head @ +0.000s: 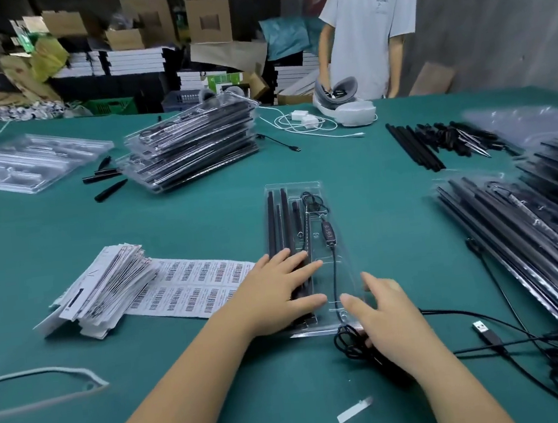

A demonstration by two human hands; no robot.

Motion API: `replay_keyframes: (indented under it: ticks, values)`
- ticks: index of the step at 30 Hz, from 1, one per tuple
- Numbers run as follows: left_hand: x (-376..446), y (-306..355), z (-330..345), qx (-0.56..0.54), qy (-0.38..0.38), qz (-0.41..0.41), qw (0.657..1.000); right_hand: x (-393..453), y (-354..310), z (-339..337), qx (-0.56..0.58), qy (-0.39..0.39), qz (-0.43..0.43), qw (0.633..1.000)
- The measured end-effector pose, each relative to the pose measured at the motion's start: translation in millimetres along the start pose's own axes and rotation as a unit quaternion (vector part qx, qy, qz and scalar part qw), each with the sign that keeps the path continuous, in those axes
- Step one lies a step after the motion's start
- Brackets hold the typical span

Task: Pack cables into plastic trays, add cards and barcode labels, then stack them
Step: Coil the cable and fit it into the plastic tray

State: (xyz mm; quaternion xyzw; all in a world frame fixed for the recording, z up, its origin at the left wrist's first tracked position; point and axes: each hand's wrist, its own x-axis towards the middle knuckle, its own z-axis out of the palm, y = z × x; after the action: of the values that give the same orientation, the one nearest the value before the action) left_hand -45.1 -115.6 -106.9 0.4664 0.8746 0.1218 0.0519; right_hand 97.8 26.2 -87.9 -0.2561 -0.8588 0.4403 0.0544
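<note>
A clear plastic tray point(342, 239) lies in the middle of the green table, holding black rods point(276, 218) on its left side and a black cable with an inline controller point(328, 232) on its right. My left hand point(278, 287) rests flat on the near ends of the rods, fingers straight. My right hand point(385, 317) hovers over the tray's near right corner with fingers spread, above a coiled bundle of black cable point(348, 343) just off the tray's near edge. Whether it holds the cable is hidden. A pile of cards point(103, 288) and a barcode label sheet point(196, 285) lie to the left.
A stack of packed trays point(194, 141) stands at the back left, empty trays point(24, 162) further left. More filled trays point(531, 229) and loose black rods point(435, 143) lie on the right. A USB cable point(486, 330) trails near my right arm. A person point(368, 29) stands at the far edge.
</note>
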Motion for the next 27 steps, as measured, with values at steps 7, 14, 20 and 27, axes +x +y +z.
replay_keyframes:
  ticks: [7,14,20,27]
  values:
    - [0,-1,1,-0.015,-0.001,-0.002,1.0,-47,41,-63,-0.241,0.017,-0.078,0.967]
    - [2,-2,1,-0.016,0.008,-0.002,1.0,-69,78,-94,-0.367,0.171,-0.099,0.909]
    - [-1,0,0,-0.015,0.016,0.0,1.0,-69,54,-97,-0.249,0.25,-0.208,0.912]
    - [-4,6,-3,0.043,0.022,0.004,0.999,-62,-4,-86,-0.146,0.234,-0.361,0.891]
